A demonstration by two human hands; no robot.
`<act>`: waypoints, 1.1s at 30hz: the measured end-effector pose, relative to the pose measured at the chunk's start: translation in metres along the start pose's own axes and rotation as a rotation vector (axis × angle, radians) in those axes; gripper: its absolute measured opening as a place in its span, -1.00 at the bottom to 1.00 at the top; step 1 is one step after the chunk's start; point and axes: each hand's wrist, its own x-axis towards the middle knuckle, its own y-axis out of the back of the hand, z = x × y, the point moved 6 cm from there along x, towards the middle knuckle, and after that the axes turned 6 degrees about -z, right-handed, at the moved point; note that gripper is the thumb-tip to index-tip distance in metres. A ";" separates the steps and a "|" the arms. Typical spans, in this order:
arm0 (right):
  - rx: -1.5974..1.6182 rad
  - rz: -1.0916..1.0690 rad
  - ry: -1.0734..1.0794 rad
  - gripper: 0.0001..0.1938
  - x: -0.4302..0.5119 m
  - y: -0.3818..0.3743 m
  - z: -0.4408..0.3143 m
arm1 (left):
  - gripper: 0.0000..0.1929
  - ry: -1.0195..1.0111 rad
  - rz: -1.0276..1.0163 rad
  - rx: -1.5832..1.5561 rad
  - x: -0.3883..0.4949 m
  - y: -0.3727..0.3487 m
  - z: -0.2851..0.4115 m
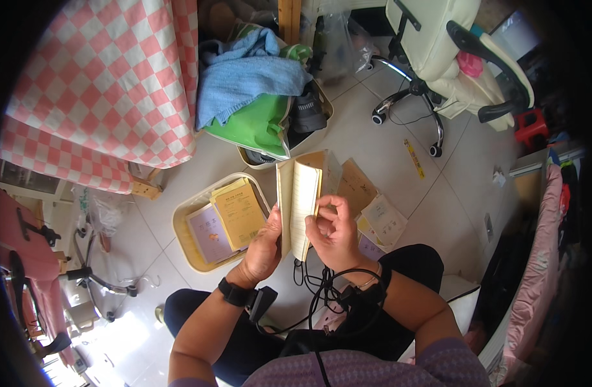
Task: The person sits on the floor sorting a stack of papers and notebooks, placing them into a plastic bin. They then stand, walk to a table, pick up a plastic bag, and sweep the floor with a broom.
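Observation:
An exercise book [303, 208] with ruled, cream pages is held partly open above the floor in front of me. My left hand [263, 246] grips it along its left cover, thumb toward the pages. At the right edge, my right hand [337, 232] pinches some pages between thumb and bent fingers. To the left stands a cream plastic basket [183, 242] with several booklets, among them a tan exercise book [240, 213] and a lilac exercise book [209, 234]. Right of my hands, a brown booklet [356, 186] and a pale booklet [384, 217] lie on the tiles, partly hidden.
A larger bin [325, 126] beyond holds shoes [308, 111], a green bag [252, 123] and a blue knitted cloth [257, 77]. A yellow strip [414, 158] lies near the white office chair [421, 43]. Black cables [320, 285] hang between my wrists. A checked cloth [107, 82] drapes at left.

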 end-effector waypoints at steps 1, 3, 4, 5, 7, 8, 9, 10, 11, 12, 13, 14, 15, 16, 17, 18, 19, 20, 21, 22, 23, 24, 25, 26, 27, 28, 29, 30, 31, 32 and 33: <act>-0.036 -0.005 0.015 -0.87 0.000 0.001 -0.003 | -0.42 -0.027 0.017 0.056 0.000 -0.001 -0.001; -0.159 -0.080 0.027 -0.86 0.000 0.000 -0.009 | -0.41 -0.056 0.030 0.146 0.001 -0.001 -0.002; -0.318 -0.140 -0.052 -0.86 -0.001 0.001 -0.006 | -0.40 -0.058 0.027 0.180 0.001 -0.001 -0.003; -0.286 -0.180 -0.033 -0.84 -0.001 -0.002 -0.008 | -0.39 -0.072 0.020 0.205 0.001 -0.002 -0.003; -0.201 -0.225 -0.002 -0.81 -0.001 -0.002 -0.009 | -0.37 -0.064 0.016 0.246 0.001 -0.001 -0.004; -0.199 -0.210 -0.030 -0.78 0.000 -0.001 -0.007 | -0.37 -0.059 0.016 0.258 0.001 0.000 -0.004; -0.221 -0.207 -0.015 -0.78 0.001 -0.001 -0.007 | -0.36 -0.060 0.011 0.267 0.001 0.001 -0.005; -0.244 -0.202 0.000 -0.78 0.002 -0.001 -0.007 | -0.36 -0.053 0.011 0.271 0.001 0.002 -0.005; -0.260 -0.194 0.021 -0.79 0.003 0.000 -0.007 | -0.36 -0.038 0.016 0.273 0.001 0.003 -0.006; -0.264 -0.195 0.015 -0.79 0.004 0.000 -0.006 | -0.36 -0.046 0.015 0.268 0.002 0.003 -0.006; -0.260 -0.191 0.015 -0.79 0.004 0.000 -0.006 | -0.36 -0.045 0.019 0.261 0.002 0.004 -0.006; -0.256 -0.186 0.015 -0.80 0.005 0.000 -0.006 | -0.36 -0.045 0.024 0.252 0.003 0.004 -0.006; -0.260 -0.182 0.026 -0.81 0.005 0.001 -0.006 | -0.36 -0.043 0.023 0.225 0.003 0.004 -0.006; -0.263 -0.178 0.036 -0.82 0.005 0.002 -0.007 | -0.35 -0.043 0.024 0.197 0.004 0.004 -0.006; -0.272 -0.175 0.045 -0.82 0.005 0.003 -0.007 | -0.35 -0.029 0.028 0.169 0.004 0.005 -0.006; -0.283 -0.172 0.044 -0.83 0.004 0.004 -0.006 | -0.35 -0.049 -0.006 0.132 0.004 0.002 -0.004; -0.299 -0.171 0.042 -0.84 0.004 0.005 -0.005 | -0.34 -0.057 -0.035 0.096 0.003 0.000 -0.003; -0.309 -0.168 0.047 -0.85 0.003 0.006 -0.004 | -0.34 -0.084 -0.059 0.056 0.003 -0.001 0.000; -0.258 -0.170 0.011 -0.86 0.003 0.007 0.000 | -0.32 -0.058 -0.034 0.082 0.003 -0.001 -0.001; -0.201 -0.171 -0.018 -0.87 0.003 0.008 0.003 | -0.30 -0.050 -0.004 0.104 0.003 0.000 0.000; -0.143 -0.172 -0.048 -0.88 0.003 0.008 0.007 | -0.28 -0.050 0.015 0.130 0.002 0.001 0.000; -0.095 -0.171 -0.070 -0.88 0.003 0.009 0.011 | -0.29 -0.014 0.039 0.097 0.003 0.002 -0.001; -0.046 -0.171 -0.092 -0.88 0.003 0.010 0.014 | -0.30 0.014 0.051 0.067 0.003 0.003 -0.001; 0.027 -0.168 -0.112 -0.88 0.002 0.010 0.017 | -0.31 0.018 0.042 0.027 0.004 0.003 -0.001; 0.020 -0.161 -0.109 -0.89 0.002 0.011 0.017 | -0.32 0.056 0.068 -0.002 0.004 0.005 -0.003; 0.038 -0.151 -0.105 -0.90 0.002 0.013 0.018 | -0.33 0.070 0.072 -0.041 0.004 0.006 -0.003; 0.057 -0.141 -0.100 -0.91 0.001 0.014 0.018 | -0.34 0.086 0.083 -0.087 0.004 0.007 -0.004; 0.049 -0.141 -0.090 -0.93 0.001 0.015 0.016 | -0.36 0.088 0.082 -0.105 0.004 0.007 -0.004; 0.042 -0.140 -0.079 -0.94 0.002 0.017 0.015 | -0.37 0.092 0.087 -0.129 0.003 0.008 -0.005; 0.031 -0.130 -0.069 -0.95 0.002 0.019 0.013 | -0.39 0.100 0.096 -0.158 0.003 0.009 -0.006; 0.037 -0.124 -0.067 -0.95 0.002 0.021 0.012 | -0.38 0.097 0.092 -0.160 0.003 0.010 -0.006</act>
